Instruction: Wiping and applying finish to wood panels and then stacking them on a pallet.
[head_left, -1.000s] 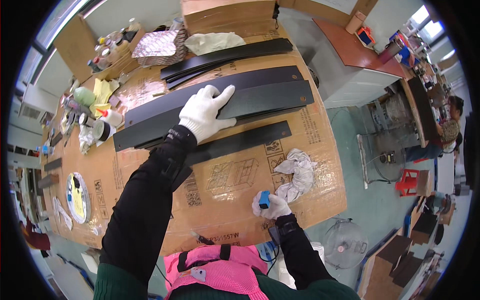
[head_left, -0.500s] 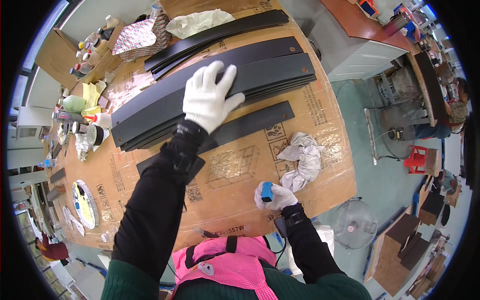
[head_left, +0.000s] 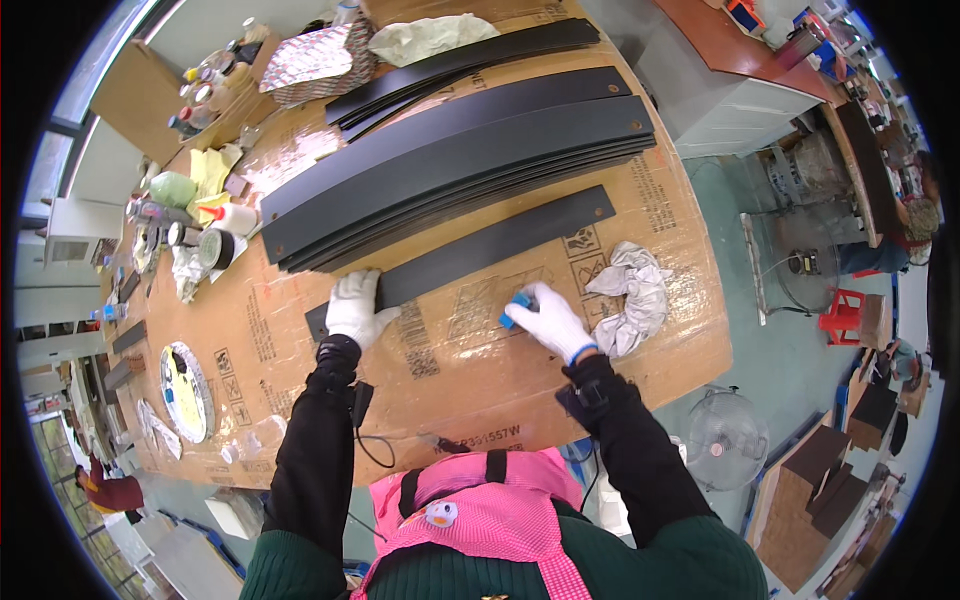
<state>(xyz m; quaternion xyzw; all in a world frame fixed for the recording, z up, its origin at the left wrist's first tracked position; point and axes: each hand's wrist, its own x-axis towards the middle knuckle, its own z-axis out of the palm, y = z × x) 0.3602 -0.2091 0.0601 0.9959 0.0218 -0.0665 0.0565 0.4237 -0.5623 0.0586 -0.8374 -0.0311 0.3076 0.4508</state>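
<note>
A single long dark board (head_left: 490, 245) lies slantwise on the cardboard-covered table. My left hand (head_left: 356, 308), in a white glove, grips it near its left end, fingertips at the far edge and thumb by the near edge. In my gloved right hand (head_left: 552, 322) is a small blue block (head_left: 514, 309), held between thumb and fingers just off the board's near side. Beyond the single board lies a stack of similar dark boards (head_left: 450, 155), slightly curved, with a hole near the end.
A crumpled white cloth (head_left: 632, 300) lies right of my right hand. More dark strips (head_left: 470, 62) rest at the back. Bottles (head_left: 232, 218) and jars crowd the left side, near a foil-rimmed plate (head_left: 187, 392). A floor fan (head_left: 727, 438) stands beyond the table's right edge.
My left hand has come off the stack, back toward me and onto the single board's left end. My right hand has moved forward with the blue block, closer to that board.
</note>
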